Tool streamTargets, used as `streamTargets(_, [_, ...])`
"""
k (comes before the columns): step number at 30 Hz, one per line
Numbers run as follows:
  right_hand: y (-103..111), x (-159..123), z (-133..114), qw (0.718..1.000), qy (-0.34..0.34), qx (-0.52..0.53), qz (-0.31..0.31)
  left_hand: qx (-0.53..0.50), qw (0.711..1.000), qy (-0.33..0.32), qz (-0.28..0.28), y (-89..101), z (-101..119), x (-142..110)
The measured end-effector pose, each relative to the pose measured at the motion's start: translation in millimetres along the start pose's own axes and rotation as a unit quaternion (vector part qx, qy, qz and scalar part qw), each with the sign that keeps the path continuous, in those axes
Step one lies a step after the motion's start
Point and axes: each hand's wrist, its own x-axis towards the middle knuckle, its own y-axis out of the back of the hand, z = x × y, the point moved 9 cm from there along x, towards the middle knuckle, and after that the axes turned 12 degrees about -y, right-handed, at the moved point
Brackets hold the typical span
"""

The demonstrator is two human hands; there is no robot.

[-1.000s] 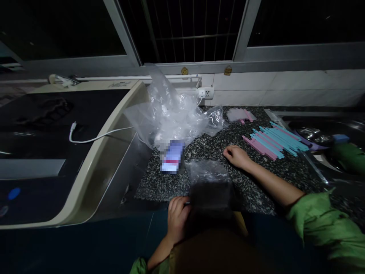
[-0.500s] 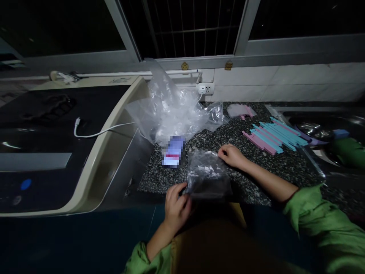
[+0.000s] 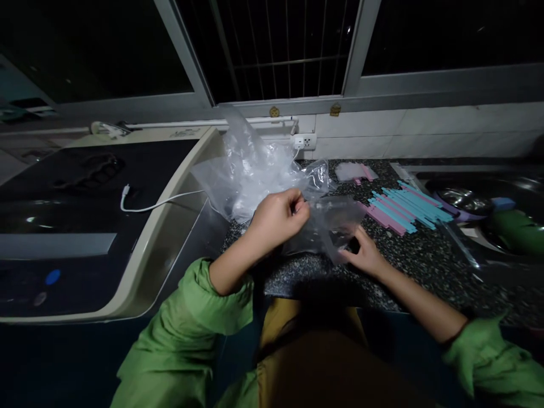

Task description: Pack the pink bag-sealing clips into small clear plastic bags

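Observation:
A clear plastic bag is held above the front of the speckled counter, its film lifted and folded. My left hand is closed in a pinch at the bag's upper left edge. My right hand pinches the opposite side, thumb at a lower corner. Behind my left hand lies a big crumpled heap of clear plastic. Right of the bag, pink and light blue flat strips lie side by side. Beyond them rests a small packet with pink pieces.
A washing machine stands at the left, with a white cable lying over its lid. At the right is a sink with a metal bowl and something green. A socket is on the tiled wall.
My left hand has risen and moved forward and right, from the bag's lower left corner to its upper edge. The bag is lifted. The phone is now hidden behind my left arm.

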Motion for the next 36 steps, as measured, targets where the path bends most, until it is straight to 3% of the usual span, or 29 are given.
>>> streamTargets(6, [5.6, -8.2, 9.9, 0.985, -0.076, 0.152, -0.039, -0.105, 0.991, 0.063, -0.052, -18.7, -14.9, 27.9])
streamTargets(9, [7.9, -11.7, 22.0, 0.943, -0.169, 0.279, -0.057, -0.122, 0.981, 0.128, -0.08, -32.7, -35.8, 26.1])
streamTargets(13, [4.0, -9.2, 30.5, 0.885, -0.261, 0.376, -0.08, -0.112, 0.967, 0.157, -0.165, -64.8, -57.3, 19.5])
streamTargets(19, [10.7, 12.0, 40.3, 0.93, -0.291, 0.217, -0.053, -0.039, 0.951, 0.178, -0.249, -108.4, -85.3, 6.6])
streamTargets(23, [-3.0, 24.6, 43.6, 0.946, -0.28, 0.13, -0.1, 0.029, 0.946, 0.183, -0.268, -122.2, -99.1, 0.4])
streamTargets(26, [-15.2, 31.4, 51.6, 0.949, -0.282, 0.057, -0.131, 0.085, 0.952, 0.179, -0.232, -117.5, -98.8, -7.4])
streamTargets(28, [-17.7, 35.3, 58.9, 0.95, -0.288, 0.015, -0.124, 0.137, 0.967, 0.143, -0.158, -106.0, -87.7, -17.0])
streamTargets(30, [-18.4, 37.7, 64.8, 0.95, -0.288, -0.017, -0.115, 0.188, 0.971, 0.091, -0.114, -102.6, -72.7, -38.1])
streamTargets(36, [-14.2, 35.0, 68.0, 0.944, -0.276, -0.134, -0.12, 0.157, 0.975, 0.002, -0.155, -138.1, -59.3, -123.6])
